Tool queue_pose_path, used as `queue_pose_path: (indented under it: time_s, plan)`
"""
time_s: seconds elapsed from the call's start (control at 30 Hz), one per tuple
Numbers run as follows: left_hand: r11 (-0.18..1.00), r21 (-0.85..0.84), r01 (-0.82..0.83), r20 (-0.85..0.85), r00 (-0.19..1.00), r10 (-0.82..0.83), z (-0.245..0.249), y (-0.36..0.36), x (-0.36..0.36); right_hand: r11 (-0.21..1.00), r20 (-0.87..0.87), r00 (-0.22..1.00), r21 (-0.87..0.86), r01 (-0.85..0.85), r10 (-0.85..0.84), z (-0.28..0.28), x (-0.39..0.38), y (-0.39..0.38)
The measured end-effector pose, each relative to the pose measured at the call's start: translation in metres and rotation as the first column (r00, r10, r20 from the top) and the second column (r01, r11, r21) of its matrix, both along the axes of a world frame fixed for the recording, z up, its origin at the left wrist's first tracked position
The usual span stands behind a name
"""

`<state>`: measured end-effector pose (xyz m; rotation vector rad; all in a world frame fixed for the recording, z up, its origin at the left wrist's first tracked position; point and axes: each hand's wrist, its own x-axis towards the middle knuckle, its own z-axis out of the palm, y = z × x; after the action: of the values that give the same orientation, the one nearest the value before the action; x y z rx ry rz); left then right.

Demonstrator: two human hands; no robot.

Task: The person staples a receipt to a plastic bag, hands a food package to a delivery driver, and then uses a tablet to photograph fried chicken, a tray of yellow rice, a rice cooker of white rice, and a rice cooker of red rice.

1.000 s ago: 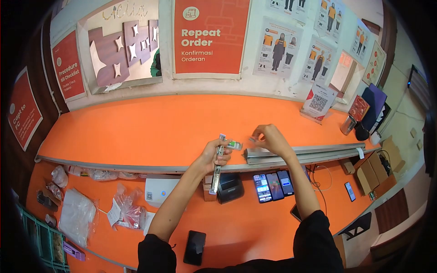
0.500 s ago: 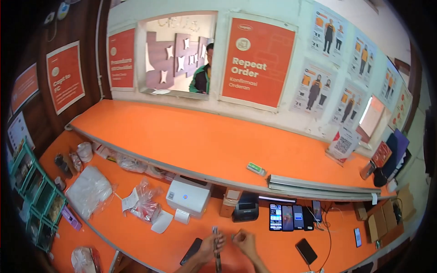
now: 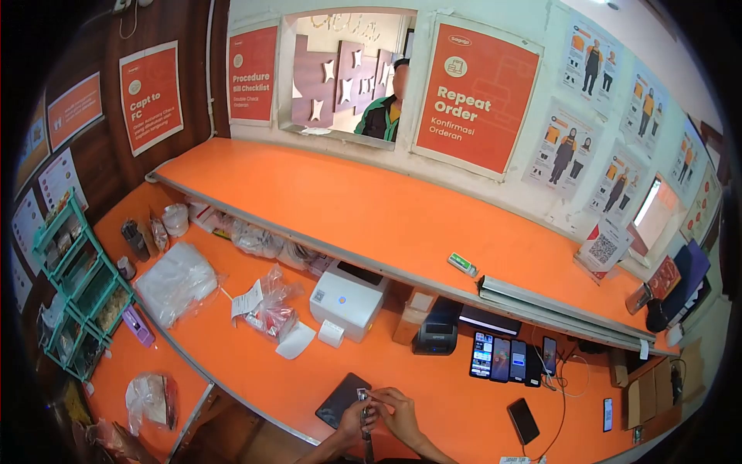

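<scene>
My left hand (image 3: 354,424) is closed around a slim, dark and silver stapler (image 3: 367,442), held upright above the front of the orange desk. My right hand (image 3: 403,421) is beside it, thumb and fingers pinched together at the stapler's top end. Whatever small thing is in that pinch is too small to make out. Just left of my hands, a black tablet or large phone (image 3: 336,404) lies flat on the desk.
Behind my hands stand a white label printer (image 3: 348,301) and a black printer (image 3: 437,334). Several phones (image 3: 501,359) lie in a row at right, with cables nearby. A small green box (image 3: 463,264) sits on the raised counter (image 3: 332,201). A person (image 3: 380,120) is beyond the window.
My right hand has moved left, from apart to touching the stapler's top. The view has shifted, showing more of the desk's front and left. The person at the window has turned somewhat.
</scene>
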<state>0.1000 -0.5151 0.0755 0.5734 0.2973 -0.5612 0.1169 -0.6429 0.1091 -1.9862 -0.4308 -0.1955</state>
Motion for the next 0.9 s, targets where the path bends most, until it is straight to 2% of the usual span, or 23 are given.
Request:
queue_pose_path:
  time_s: [0.03, 0.17, 0.27, 0.4, 0.47, 0.6, 0.67, 0.77, 0.8, 0.83, 0.9]
  plan:
    - [0.997, 0.054, -0.048, -0.005, 0.999, 0.048, 0.008, 0.0, -0.002, 0.999, 0.096, 0.995, -0.051, 0.0, 0.005, -0.001, -0.002, 0.005]
    - [0.996, 0.009, -0.085, 0.045, 0.995, 0.084, -0.004, 0.007, -0.015, 0.998, 0.053, 0.998, 0.049, 0.025, -0.028, -0.006, -0.013, 0.011]
    - [0.992, 0.036, -0.125, 0.045, 0.991, 0.123, -0.006, 0.012, -0.02, 0.999, 0.059, 0.998, 0.034, -0.017, 0.015, -0.009, -0.016, 0.016]
    - [0.993, 0.055, -0.107, 0.012, 0.994, 0.106, -0.007, 0.025, -0.014, 0.998, 0.105, 0.993, -0.042, -0.048, 0.052, 0.006, -0.016, 0.026]
    - [0.997, 0.064, -0.033, 0.033, 0.999, 0.031, 0.001, 0.034, -0.008, 0.992, 0.158, 0.986, -0.122, -0.031, 0.051, 0.012, -0.012, 0.033]
    - [0.998, 0.056, 0.024, 0.068, 0.997, -0.028, -0.006, 0.069, 0.005, 0.991, 0.167, 0.985, -0.13, -0.033, 0.055, 0.006, 0.004, 0.062]
    - [0.994, -0.038, 0.105, 0.055, 0.993, -0.103, -0.021, 0.098, 0.014, 0.985, -0.035, 0.995, -0.143, -0.093, 0.089, 0.001, 0.015, 0.084]
    - [0.989, -0.091, 0.114, 0.096, 0.99, -0.105, -0.027, 0.146, 0.031, 0.987, -0.04, 0.989, -0.068, -0.148, 0.145, 0.001, 0.029, 0.13]
    - [0.986, -0.124, 0.114, 0.106, 0.989, -0.101, -0.029, 0.161, 0.034, 0.979, -0.137, 0.971, -0.022, -0.202, 0.197, -0.005, 0.034, 0.146]
    - [0.981, -0.158, 0.11, 0.115, 0.989, -0.093, -0.032, 0.176, 0.036, 0.977, -0.137, 0.969, -0.022, -0.21, 0.205, -0.01, 0.041, 0.16]
    - [0.97, -0.236, 0.064, 0.1, 0.994, -0.041, -0.042, 0.205, 0.026, 0.941, -0.069, 0.939, 0.0, -0.337, 0.336, -0.025, 0.048, 0.188]
